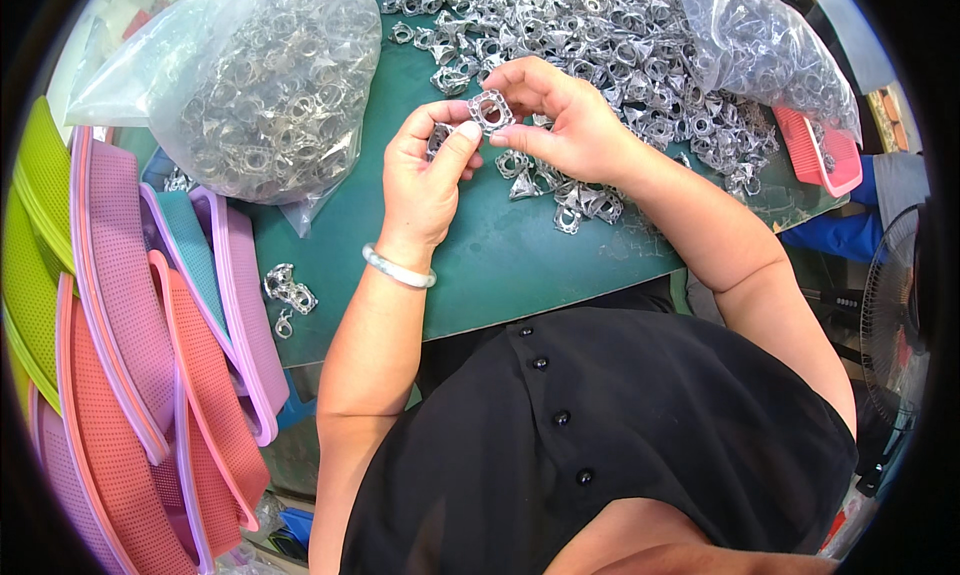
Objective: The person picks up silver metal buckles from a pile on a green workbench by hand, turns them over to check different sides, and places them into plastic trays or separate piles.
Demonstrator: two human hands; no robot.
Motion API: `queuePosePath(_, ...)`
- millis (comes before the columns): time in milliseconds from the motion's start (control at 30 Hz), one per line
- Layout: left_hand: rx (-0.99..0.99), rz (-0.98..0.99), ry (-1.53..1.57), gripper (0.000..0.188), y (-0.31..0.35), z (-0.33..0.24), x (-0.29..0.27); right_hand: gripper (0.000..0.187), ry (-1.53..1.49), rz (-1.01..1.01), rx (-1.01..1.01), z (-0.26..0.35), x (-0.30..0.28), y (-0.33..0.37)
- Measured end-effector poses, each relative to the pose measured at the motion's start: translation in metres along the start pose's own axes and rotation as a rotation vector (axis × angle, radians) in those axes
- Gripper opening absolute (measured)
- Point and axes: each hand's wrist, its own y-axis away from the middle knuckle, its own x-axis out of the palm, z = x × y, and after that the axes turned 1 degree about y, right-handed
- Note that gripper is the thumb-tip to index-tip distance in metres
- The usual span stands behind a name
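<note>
Both hands are up over the dark green counter (pixel 520 265), meeting just above its middle. The right hand (pixel 565 120) pinches a small square silver metal frame piece (pixel 490 112) between thumb and forefinger, its grip closed on the piece's right and upper edge. The left hand (pixel 430 170) comes in from below, thumb tip pressed against the frame's lower left corner, and its curled fingers clasp another small silvery metal piece (pixel 440 135), mostly hidden in the palm. So the frame sits between the two hands, held clear of the counter, tilted toward the camera.

On the left wrist there's a pale jade-coloured bangle (pixel 398 268). Directly beyond the hands spreads a big loose heap of silvery metal parts (pixel 560 25), running across the far side of the counter, with a few strays lying right under the right hand. A clear plastic bag stuffed with similar metal parts (pixel 265 85) sits at far left, and a second clear bag (pixel 770 45) at far right, resting partly on a pink perforated plastic tray (pixel 825 155). A small cluster of metal parts (pixel 288 290) lies alone near the counter's left edge. Stacked pink, coral, teal and lime mesh trays (pixel 130 335) lean at the left.
</note>
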Motion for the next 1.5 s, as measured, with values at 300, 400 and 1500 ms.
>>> queuePosePath(300,-0.016,0.032,0.019,0.017,0.001,-0.003,-0.001,0.038,0.002,0.014,-0.010,0.002,0.000,0.000)
queuePosePath(400,-0.014,0.058,0.069,0.017,0.000,-0.003,-0.003,0.039,-0.019,0.019,0.001,0.002,0.000,0.000)
queuePosePath(1500,-0.214,0.167,0.061,0.019,0.001,-0.004,-0.002,0.056,0.384,-0.034,-0.247,0.008,0.003,0.000)
